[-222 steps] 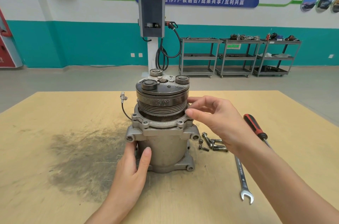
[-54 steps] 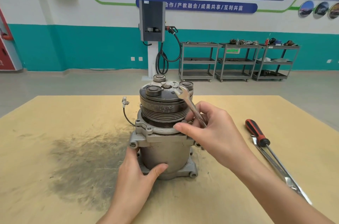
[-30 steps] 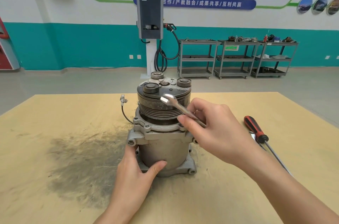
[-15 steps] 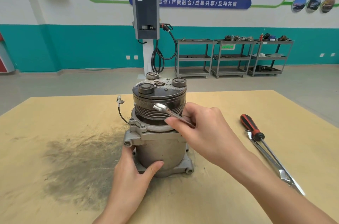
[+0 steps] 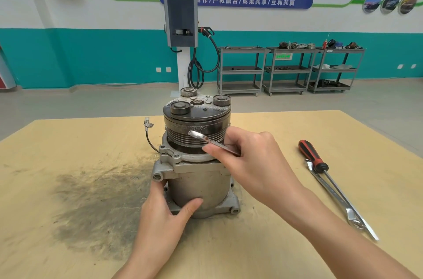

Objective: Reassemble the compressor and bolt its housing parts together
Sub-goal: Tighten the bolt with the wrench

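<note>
From my head camera, the compressor stands upright near the middle of the wooden table, pulley end up, its grey housing on a flanged base. A thin black wire with a small connector sticks out from its left side.

My left hand steadies the lower housing — thumb pressed against the front of the cylinder, fingers wrapped round the left side under the mounting ear, where I cannot see their tips.

My right hand is at the right shoulder of the compressor, fingers curled round a small wrench. Its free end points up and left across the grooved pulley; the working end is hidden under my hand, so I cannot tell what it sits on.

Well to the right on the table lie a red-and-black screwdriver and, just beside it — partly under its shaft — a longer spanner.

A dark smudge stains the table left of the compressor.
</note>
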Demonstrator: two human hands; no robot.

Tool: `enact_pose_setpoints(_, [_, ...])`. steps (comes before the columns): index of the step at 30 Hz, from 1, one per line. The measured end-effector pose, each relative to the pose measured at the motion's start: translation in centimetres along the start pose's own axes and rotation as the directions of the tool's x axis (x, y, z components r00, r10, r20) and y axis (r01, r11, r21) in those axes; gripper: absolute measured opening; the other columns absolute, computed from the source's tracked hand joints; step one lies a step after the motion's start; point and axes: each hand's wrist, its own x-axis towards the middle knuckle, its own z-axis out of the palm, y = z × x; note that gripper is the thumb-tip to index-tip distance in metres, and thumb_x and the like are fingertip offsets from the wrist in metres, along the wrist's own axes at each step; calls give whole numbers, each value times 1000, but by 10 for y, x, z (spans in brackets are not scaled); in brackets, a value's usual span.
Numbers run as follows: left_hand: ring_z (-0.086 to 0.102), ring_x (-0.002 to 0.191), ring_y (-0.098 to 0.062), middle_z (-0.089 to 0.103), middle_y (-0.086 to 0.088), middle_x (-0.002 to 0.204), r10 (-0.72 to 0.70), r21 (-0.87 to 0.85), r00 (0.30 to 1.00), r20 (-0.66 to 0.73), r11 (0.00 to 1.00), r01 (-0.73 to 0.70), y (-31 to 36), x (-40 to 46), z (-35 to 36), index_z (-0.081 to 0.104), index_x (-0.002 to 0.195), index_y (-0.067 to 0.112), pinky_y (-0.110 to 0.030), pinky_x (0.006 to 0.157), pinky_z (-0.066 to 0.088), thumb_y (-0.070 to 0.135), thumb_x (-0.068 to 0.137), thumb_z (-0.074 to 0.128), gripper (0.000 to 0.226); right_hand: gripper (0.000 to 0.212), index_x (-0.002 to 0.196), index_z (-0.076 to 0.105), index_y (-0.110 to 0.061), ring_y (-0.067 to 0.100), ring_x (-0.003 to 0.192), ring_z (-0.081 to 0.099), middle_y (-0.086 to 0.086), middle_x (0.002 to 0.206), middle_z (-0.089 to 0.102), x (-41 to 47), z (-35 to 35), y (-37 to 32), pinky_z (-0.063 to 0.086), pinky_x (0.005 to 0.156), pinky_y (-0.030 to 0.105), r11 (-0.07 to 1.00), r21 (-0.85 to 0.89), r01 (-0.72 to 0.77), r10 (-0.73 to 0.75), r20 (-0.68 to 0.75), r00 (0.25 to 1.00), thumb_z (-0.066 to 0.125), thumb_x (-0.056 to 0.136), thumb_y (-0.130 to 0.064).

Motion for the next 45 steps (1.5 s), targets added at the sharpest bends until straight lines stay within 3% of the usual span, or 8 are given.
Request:
enact_pose_setpoints(8, [35, 97, 38, 37, 63, 102, 16, 0, 1000, 13, 1000, -16, 3, 0, -1, 32, 110, 59, 6, 75, 33, 35, 70, 80, 67, 32, 74, 45, -18, 21, 51, 42, -6, 49, 42, 0, -1, 4, 38, 51, 39, 999, -11, 52, -52, 16, 999, 59, 92, -41])
enact_pose_setpoints(16, [36, 98, 37, 38, 63, 102, 15, -1, 1000, 13, 1000, -15, 2, -1, -1, 35, 110, 57, 5, 75, 34, 35, 69, 80, 64, 50, 61, 27, -24, 20, 50, 34, -7, 46, 31, 0, 1, 0, 33, 49, 35, 996, -76, 37, -38, -8, 999, 57, 84, -56])
enact_pose_setpoints(19, [35, 99, 37, 37, 63, 103, 25, 1, 1000, 15, 1000, -25, 2, -1, -1, 35, 110, 57, 6, 75, 33, 37, 69, 79, 63, 48, 62, 32, -22, 20, 51, 35, -6, 48, 34, 0, 1, 2, 33, 50, 35, 999, -33, 12, -12, -1, 1000, 55, 82, -59])
enact_pose_setpoints(23, [35, 98, 38, 36, 64, 102, 21, 7, 1000, 15, 1000, -21, 2, 0, -1, 35, 110, 58, 3, 75, 34, 37, 69, 80, 64, 34, 74, 48, -18, 19, 48, 41, -2, 49, 48, 0, -1, 4, 34, 48, 34, 1000, 7, 24, -24, 20, 1000, 58, 90, -47])
enact_pose_setpoints(26, [34, 98, 39, 36, 64, 102, 23, 9, 1000, 14, 1000, -24, 1, 0, 0, 35, 110, 56, 6, 76, 32, 36, 69, 80, 64, 27, 79, 49, -20, 17, 48, 42, -4, 51, 49, 0, -1, 4, 36, 49, 35, 999, -1, 37, -37, 38, 999, 59, 92, -42])
enact_pose_setpoints(31, [37, 101, 35, 40, 60, 105, 15, -11, 1000, 15, 1000, -15, 0, -1, -1, 36, 110, 54, 5, 77, 33, 41, 67, 78, 62, 37, 72, 43, -19, 19, 50, 39, -6, 49, 39, -1, 0, 3, 35, 50, 36, 998, -51, 40, -38, 32, 999, 57, 90, -49])
enact_pose_setpoints(37, [36, 98, 37, 41, 60, 102, 14, 1, 1000, 10, 1000, -14, -3, 0, 0, 38, 108, 53, 8, 76, 31, 34, 69, 81, 61, 61, 72, 50, -12, 26, 53, 46, 6, 54, 52, -1, 0, 2, 38, 52, 40, 999, 36, 12, -13, 22, 1000, 38, 74, -72])
enact_pose_setpoints(45, [35, 99, 37, 44, 54, 105, -4, -5, 1000, 8, 1000, 4, -1, -1, 0, 37, 109, 55, 8, 77, 30, 42, 67, 79, 61, 43, 74, 50, -12, 22, 50, 40, 4, 52, 49, -3, 2, 3, 33, 51, 36, 999, 41, 7, -7, 18, 1000, 52, 86, -53])
